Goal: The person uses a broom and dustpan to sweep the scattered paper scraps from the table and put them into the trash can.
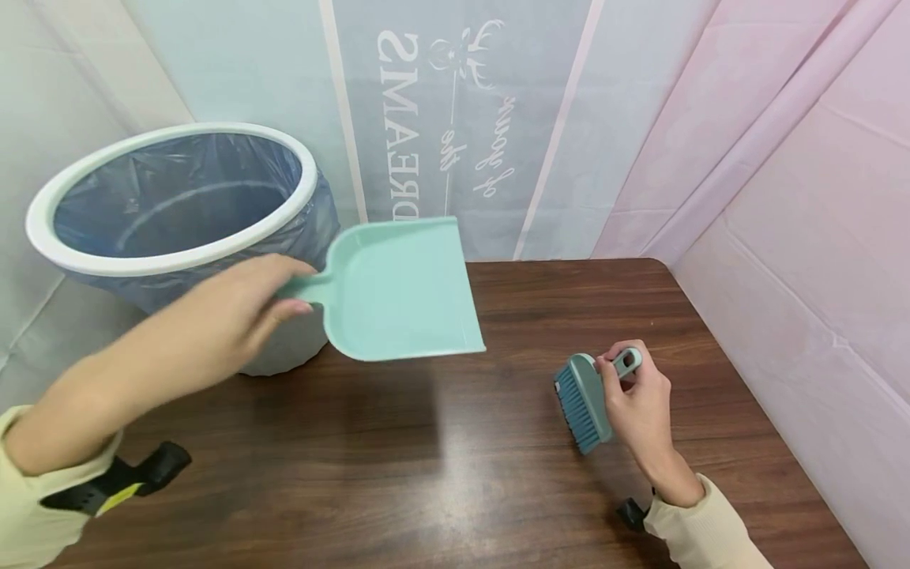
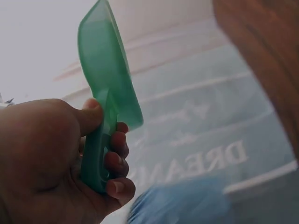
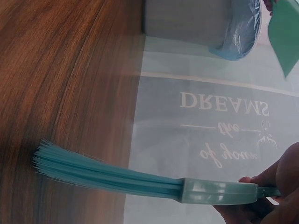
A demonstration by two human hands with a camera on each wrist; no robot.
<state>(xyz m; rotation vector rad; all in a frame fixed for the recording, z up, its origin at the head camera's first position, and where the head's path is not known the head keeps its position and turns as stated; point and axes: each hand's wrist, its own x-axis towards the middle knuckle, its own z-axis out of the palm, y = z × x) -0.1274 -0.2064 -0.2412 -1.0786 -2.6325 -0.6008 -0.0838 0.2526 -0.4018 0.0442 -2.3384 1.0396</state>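
Note:
My left hand [image 1: 245, 304] grips a mint-green dustpan [image 1: 398, 288] by its short handle, fingers curled round it in the left wrist view. The pan is raised above the table, beside the bin, its flat edge pointing right. On the right, my right hand [image 1: 640, 399] holds a small hand brush [image 1: 588, 399] by its looped handle. Teal bristles [image 3: 103, 172] slant down toward the wood in the right wrist view, tips close over the surface. No debris shows on the pan's visible inner face.
A bin [image 1: 284, 348] with a white rim and a blue plastic liner stands at the left back. The brown wooden table [image 1: 490, 466] spreads below both hands. Behind hangs a pale curtain [image 1: 533, 71] with mirrored lettering; a pinkish curtain [image 1: 817, 213] borders the right side.

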